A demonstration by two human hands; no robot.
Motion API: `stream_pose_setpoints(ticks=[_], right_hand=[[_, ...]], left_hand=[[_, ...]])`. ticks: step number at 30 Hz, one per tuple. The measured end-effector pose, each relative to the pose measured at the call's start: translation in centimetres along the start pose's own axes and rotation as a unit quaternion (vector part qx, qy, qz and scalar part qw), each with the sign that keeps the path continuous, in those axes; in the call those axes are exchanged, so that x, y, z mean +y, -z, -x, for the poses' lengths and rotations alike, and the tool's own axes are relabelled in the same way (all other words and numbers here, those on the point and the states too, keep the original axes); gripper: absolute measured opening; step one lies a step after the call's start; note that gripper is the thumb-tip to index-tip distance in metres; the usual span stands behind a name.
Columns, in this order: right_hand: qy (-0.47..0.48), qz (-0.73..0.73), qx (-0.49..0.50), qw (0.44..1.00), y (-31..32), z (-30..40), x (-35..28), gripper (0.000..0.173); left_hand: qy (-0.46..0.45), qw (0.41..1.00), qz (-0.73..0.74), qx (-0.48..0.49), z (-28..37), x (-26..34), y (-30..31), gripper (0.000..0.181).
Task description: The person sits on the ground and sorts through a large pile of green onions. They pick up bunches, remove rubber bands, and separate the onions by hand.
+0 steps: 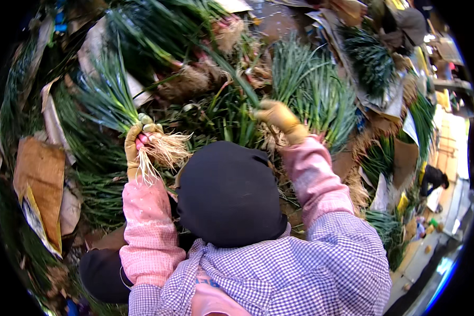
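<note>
My left hand (136, 144), in a tan work glove, grips a bunch of spring onions (116, 100). Its green leaves fan up and to the left, while pink bulbs and pale stringy roots (164, 148) stick out at the right of the fist. On the other side, my right hand (282, 118) is gloved too and blurred. A long green leaf (241, 83) runs into its curled fingers; the hand hides where it ends. Loose green leaves and trimmings (221, 114) lie between the two hands.
Bunched spring onions (316, 91) lie just past my right hand. A larger pile (154, 35) with rooty ends (189, 81) sits at the far side. Cardboard pieces (41, 181) lie at left. A black cap (229, 193) fills the middle. A bent-over person (432, 179) is at far right.
</note>
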State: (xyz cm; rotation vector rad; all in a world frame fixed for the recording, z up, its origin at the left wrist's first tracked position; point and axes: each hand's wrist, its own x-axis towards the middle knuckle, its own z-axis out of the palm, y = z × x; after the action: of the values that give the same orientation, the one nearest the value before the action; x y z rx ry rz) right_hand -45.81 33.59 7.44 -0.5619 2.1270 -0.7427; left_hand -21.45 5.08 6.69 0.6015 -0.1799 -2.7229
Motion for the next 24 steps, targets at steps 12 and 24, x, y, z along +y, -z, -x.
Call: stream_pose_setpoints(ticks=[12,24], right_hand=[[0.159,-0.403,0.188,0.882,6.9,0.5,-10.0,0.020],[0.002,-0.399,-0.193,0.896,-15.3,-8.8,-14.5,0.023]], left_hand=[[0.002,0.991,0.097,-0.091,0.9,-0.4,0.3,0.031],[0.131,0.964,-0.214,0.087,0.6,-1.0,1.3,0.020]])
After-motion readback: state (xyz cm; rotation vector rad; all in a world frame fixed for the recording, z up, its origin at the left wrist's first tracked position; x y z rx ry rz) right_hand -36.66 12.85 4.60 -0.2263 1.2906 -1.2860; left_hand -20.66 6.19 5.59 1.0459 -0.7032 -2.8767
